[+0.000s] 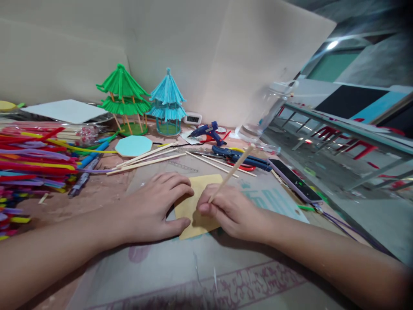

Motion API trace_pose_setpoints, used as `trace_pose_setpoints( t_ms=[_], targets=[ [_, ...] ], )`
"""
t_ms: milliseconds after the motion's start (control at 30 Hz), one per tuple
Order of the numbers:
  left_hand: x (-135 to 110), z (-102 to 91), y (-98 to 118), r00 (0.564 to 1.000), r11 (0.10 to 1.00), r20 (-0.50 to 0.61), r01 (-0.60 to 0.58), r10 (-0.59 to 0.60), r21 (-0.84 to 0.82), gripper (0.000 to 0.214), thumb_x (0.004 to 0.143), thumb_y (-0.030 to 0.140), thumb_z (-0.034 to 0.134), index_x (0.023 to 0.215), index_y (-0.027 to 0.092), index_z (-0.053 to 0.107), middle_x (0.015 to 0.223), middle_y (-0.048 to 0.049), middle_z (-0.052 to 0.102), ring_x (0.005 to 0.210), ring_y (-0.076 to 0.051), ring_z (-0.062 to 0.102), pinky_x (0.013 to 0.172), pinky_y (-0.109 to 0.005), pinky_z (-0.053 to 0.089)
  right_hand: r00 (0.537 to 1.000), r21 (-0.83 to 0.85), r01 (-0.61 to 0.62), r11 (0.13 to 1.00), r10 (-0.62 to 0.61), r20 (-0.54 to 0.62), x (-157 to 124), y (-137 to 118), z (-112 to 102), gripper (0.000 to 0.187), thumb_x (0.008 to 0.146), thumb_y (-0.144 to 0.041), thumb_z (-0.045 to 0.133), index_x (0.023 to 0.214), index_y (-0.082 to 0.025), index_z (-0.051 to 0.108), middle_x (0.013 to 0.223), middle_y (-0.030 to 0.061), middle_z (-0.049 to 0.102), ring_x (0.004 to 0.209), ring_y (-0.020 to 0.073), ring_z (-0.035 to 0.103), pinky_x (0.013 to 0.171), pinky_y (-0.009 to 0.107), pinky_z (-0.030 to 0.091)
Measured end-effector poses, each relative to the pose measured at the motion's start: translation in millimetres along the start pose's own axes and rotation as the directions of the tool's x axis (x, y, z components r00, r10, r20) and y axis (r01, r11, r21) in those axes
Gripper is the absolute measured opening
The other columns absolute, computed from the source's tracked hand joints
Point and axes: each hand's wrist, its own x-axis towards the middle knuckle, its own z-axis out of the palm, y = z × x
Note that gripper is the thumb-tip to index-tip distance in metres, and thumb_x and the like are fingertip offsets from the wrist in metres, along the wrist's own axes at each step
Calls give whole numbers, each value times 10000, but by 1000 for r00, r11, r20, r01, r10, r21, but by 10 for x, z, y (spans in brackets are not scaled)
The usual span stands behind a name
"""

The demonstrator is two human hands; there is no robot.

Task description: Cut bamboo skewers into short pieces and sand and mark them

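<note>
A square of yellow paper (206, 183) lies on the printed mat in front of me. My left hand (158, 206) rests on the mat at the paper's left edge, thumb and fingers spread apart, holding nothing. Closed around a thin wooden stick (234, 170), my right hand (232, 211) is over the right part of the paper. The stick slants up and to the right out of the fist; its lower end is hidden by the fingers. More wooden sticks (146, 163) lie beyond my left hand, beside a light blue octagonal piece (133, 146).
Colourful pipe cleaners (38, 159) are heaped at left. Green (124, 99) and blue (168, 103) model pavilions stand at the back, near a small digital clock (192, 118). A glue gun (208, 130), pliers (240, 157), clear bottle (263, 112) and phone (293, 180) are rightward.
</note>
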Motion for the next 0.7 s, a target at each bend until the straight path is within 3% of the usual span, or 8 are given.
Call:
trace_pose_setpoints(
  t_ms=[333, 467, 600, 700],
  targets=[
    [-1, 33, -29, 1000, 1000, -27, 3, -3, -11, 416, 839, 423, 664, 1203, 225, 628, 1332, -96, 583, 1286, -324, 486, 1100, -501, 392, 995, -22, 80, 997, -78, 64, 29, -5, -23, 225, 986, -152, 411, 854, -190, 590, 821, 56, 699, 768, 164, 631, 772, 306, 513],
    [-2, 31, -30, 1000, 1000, -18, 16, -16, -7, 415, 822, 422, 674, 1186, 227, 635, 1315, -89, 588, 1256, -328, 501, 1077, -505, 405, 1000, -80, 7, 997, -6, 13, 36, 30, -25, 223, 985, -170, 426, 863, -187, 612, 848, 70, 709, 797, 179, 643, 759, 314, 512],
    [1, 24, -34, 1000, 1000, -11, 4, -4, -12, 418, 838, 431, 661, 1191, 210, 629, 1307, -97, 588, 1251, -320, 502, 1072, -497, 410, 997, -43, 31, 999, -28, 69, 35, 46, -23, 238, 992, -173, 413, 859, -185, 611, 852, 66, 711, 797, 172, 647, 777, 311, 514],
    [1, 30, -41, 1000, 1000, -22, 5, -5, -14, 407, 819, 417, 672, 1174, 220, 639, 1295, -97, 593, 1254, -332, 500, 1072, -510, 406, 1000, -89, -4, 996, 3, -10, 34, 60, -26, 251, 994, -199, 410, 845, -195, 612, 849, 62, 716, 775, 174, 650, 738, 306, 511]
  ],
)
